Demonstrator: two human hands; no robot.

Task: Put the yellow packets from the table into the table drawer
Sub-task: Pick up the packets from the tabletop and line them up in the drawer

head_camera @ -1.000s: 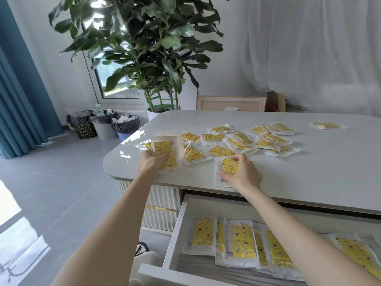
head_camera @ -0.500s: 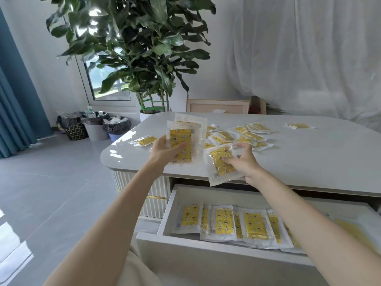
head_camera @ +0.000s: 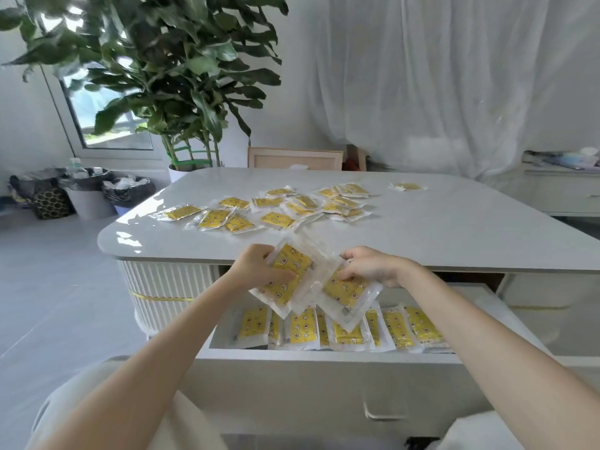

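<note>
Both hands hold yellow packets in clear wrappers above the open table drawer [head_camera: 328, 354]. My left hand [head_camera: 259, 271] grips a small stack of packets [head_camera: 287, 280], thumb across the front. My right hand [head_camera: 373, 266] pinches a single packet [head_camera: 344, 292] that overlaps the stack's right edge. Below them a row of several yellow packets [head_camera: 324, 329] lies flat inside the drawer. Many more loose packets [head_camera: 279, 209] are scattered over the white table top [head_camera: 454, 235], and one lone packet [head_camera: 407, 186] lies at the far right.
A large potted plant [head_camera: 181, 92] stands behind the table's far left corner. Bins with black bags [head_camera: 97, 196] sit on the floor at the left. A wooden frame [head_camera: 293, 157] leans behind the table, and a low white cabinet [head_camera: 561, 190] stands at the right.
Both hands have come down and toward me from the table top with their packets, and now meet over the open drawer. The view has dropped closer to the drawer.
</note>
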